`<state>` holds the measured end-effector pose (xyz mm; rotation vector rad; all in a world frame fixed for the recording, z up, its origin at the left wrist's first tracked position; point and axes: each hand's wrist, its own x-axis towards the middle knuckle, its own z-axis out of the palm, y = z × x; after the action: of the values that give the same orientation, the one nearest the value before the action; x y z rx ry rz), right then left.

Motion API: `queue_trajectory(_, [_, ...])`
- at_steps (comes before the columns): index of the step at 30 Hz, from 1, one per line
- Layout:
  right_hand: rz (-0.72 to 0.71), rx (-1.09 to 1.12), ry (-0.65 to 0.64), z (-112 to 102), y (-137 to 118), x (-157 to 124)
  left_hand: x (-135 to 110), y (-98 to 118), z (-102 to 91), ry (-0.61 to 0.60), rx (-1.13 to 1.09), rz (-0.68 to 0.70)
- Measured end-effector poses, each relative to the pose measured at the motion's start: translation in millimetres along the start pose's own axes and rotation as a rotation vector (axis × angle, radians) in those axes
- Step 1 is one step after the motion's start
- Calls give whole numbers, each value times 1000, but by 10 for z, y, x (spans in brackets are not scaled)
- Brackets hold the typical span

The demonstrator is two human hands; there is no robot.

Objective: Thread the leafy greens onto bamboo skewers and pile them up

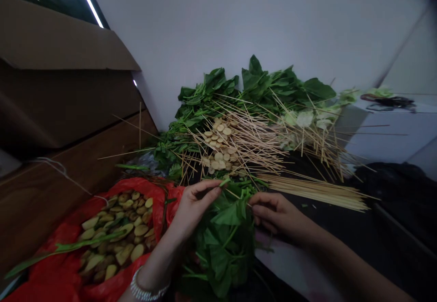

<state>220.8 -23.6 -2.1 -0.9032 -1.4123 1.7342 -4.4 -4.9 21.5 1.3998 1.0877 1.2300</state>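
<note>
My left hand [201,199], with a beaded bracelet [149,288] at the wrist, pinches a green stem [224,182] between thumb and forefinger. My right hand [273,213] grips the other end of a thin wooden skewer [234,194], whose tip points at that stem. Below and between both hands lies a heap of leafy greens [221,247]. Just beyond my right hand is a bundle of bare wooden skewers [317,192]. Farther back, potato slices [220,133] sit threaded on many skewers.
A red plastic bag [51,256] of cut potato pieces [133,229] stands at the left. Skewered greens [252,83] and cabbage [303,120] lie along the white wall [259,20]. A cardboard box [61,97] is at the far left, a black bag [396,188] at the right.
</note>
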Motion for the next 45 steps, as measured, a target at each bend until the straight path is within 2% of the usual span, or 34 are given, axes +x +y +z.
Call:
queue_trajectory(4, [-14,-31,12,4,27,9,10,-3,10,-6,65,93])
queue_trajectory(9, [-38,-44,28,-4,56,19,4,9,29,-29,51,136])
queue_trajectory(21, [-22,-60,51,17,40,12,-3,-54,23,50,8,73])
queue_trajectory(37, [-30,-62,57,34,82,26,16,-40,15,62,41,81])
queue_trajectory(45, [-74,-76,99,67,157,33,14,-106,13,43,-67,-80])
